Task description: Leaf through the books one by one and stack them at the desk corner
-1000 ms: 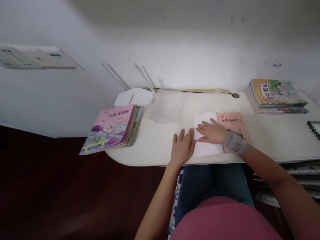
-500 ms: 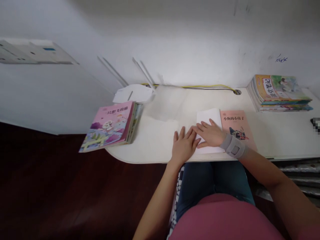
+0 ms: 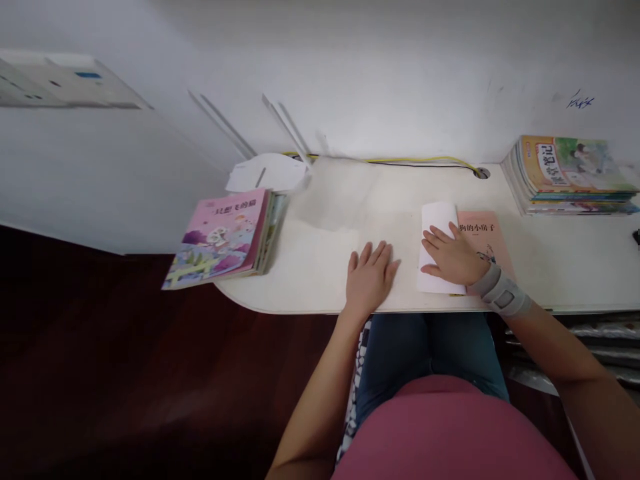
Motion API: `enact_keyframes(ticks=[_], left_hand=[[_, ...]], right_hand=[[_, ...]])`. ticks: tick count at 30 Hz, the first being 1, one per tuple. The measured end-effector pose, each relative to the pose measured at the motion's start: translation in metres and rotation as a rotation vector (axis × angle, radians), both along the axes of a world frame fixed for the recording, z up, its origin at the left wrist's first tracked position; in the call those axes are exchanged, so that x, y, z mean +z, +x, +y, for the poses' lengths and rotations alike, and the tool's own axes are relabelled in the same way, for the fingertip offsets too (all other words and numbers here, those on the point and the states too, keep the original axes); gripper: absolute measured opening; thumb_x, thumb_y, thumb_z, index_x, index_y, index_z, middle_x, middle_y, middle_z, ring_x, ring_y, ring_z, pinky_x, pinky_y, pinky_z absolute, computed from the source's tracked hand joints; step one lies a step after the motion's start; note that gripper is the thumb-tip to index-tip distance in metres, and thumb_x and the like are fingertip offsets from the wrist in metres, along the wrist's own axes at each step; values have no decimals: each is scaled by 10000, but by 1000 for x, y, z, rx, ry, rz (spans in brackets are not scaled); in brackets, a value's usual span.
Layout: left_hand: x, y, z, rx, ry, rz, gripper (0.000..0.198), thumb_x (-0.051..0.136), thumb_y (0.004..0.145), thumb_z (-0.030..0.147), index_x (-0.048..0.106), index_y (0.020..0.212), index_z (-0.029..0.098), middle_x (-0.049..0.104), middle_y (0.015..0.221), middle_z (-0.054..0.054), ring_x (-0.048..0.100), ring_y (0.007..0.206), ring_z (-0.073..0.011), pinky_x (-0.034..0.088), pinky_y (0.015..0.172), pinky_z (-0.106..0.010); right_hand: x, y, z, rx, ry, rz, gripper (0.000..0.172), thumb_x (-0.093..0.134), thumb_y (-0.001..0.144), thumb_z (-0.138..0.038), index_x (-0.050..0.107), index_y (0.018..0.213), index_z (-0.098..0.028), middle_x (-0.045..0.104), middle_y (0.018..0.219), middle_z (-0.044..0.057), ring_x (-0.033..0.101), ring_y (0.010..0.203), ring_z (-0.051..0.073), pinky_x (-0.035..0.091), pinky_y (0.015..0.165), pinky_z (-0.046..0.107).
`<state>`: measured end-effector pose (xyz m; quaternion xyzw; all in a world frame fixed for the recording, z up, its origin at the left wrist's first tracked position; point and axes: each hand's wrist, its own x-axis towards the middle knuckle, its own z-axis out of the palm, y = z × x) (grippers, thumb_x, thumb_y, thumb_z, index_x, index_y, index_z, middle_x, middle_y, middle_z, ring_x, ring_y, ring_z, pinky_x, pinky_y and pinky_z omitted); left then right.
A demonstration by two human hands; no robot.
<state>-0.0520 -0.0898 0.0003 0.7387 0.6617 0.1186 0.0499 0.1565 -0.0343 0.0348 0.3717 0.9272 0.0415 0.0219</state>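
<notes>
My right hand [image 3: 453, 257], with a grey wrist band [image 3: 503, 292], lies with fingers spread across a white sheet of paper [image 3: 439, 217]. That sheet looks bent over at its right side and overlaps the left part of a pink book [image 3: 487, 237] with Chinese writing. The hand and the sheet hide some of the cover. To the left, my left hand [image 3: 369, 277] rests flat on the white desk [image 3: 315, 267], fingers stretched out, holding nothing and apart from the paper.
At the desk's left end a stack of picture books [image 3: 220, 237] juts over the edge. Behind it stands a white router [image 3: 267, 172] with upright antennas. A stack of workbooks [image 3: 575, 173] sits at the right, near a cable hole [image 3: 481, 173] with a yellow cable [image 3: 415, 160].
My right hand has slid right with the white sheet, which now covers more of the pink book and looks narrower. My left hand stays on the desk, now apart from the right.
</notes>
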Motion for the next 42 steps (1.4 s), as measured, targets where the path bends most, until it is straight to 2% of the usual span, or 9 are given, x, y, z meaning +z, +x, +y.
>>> enact_keyframes(ticks=[5,10,18,21,25,28,32,36,42], left_hand=[[1,0,-2,41,14,-46,491,287,973,399,505,1366,204,524,1408,-43,371,1369,-291,267,1129,-518],[-2,-1,-2,40,11,-46,506,269,976,411,490,1380,202,507,1423,-41,363,1371,-297,259,1131,-521],[-6,1,-2,29,25,14,545,282,964,469,475,1392,192,469,1452,-56,351,1378,-315,258,1132,-530],[-5,1,-2,29,25,30,563,301,955,493,469,1396,185,458,1460,-65,348,1379,-323,262,1129,-536],[-2,2,-2,31,12,34,564,305,955,489,461,1400,181,452,1465,-63,338,1385,-321,257,1134,-529],[-2,3,-2,32,7,34,563,309,954,488,460,1401,182,452,1465,-64,341,1384,-319,267,1129,-528],[-4,2,-2,31,16,33,560,307,955,487,463,1398,182,447,1469,-64,345,1380,-324,269,1125,-530],[-6,2,-2,37,20,28,564,292,959,489,453,1405,184,440,1473,-59,337,1385,-325,252,1132,-534],[-5,3,-1,29,16,27,576,272,961,502,454,1405,184,441,1472,-60,342,1381,-328,253,1127,-542]], right_hand=[[-4,-3,-1,-31,51,42,530,477,923,-429,524,1306,-66,470,1427,201,368,1361,326,224,1103,614],[-7,-11,-4,-32,62,68,507,474,925,-409,532,1296,-69,489,1414,189,379,1353,324,221,1108,608],[-1,-24,-10,-65,20,114,431,363,935,-225,514,1316,-93,449,1449,178,344,1373,309,198,1119,586],[9,-24,5,-112,-33,152,458,424,919,-282,490,1337,-108,356,1507,182,277,1403,333,215,1111,565],[14,-20,44,-275,-104,220,563,518,880,-408,449,1371,-141,269,1543,188,226,1410,381,251,1070,575],[9,-15,68,-387,-67,257,638,553,853,-441,413,1394,-132,387,1461,209,321,1346,382,295,1032,552],[-5,-7,75,-426,31,280,576,586,816,-448,518,1288,-125,537,1248,197,481,1136,342,346,965,480],[-11,-2,70,-427,141,285,504,587,798,-468,594,1173,-132,535,1189,191,447,1098,353,330,933,491],[-3,-6,60,-405,166,151,446,539,838,-445,610,1131,-117,526,1219,201,420,1120,349,272,975,528]])
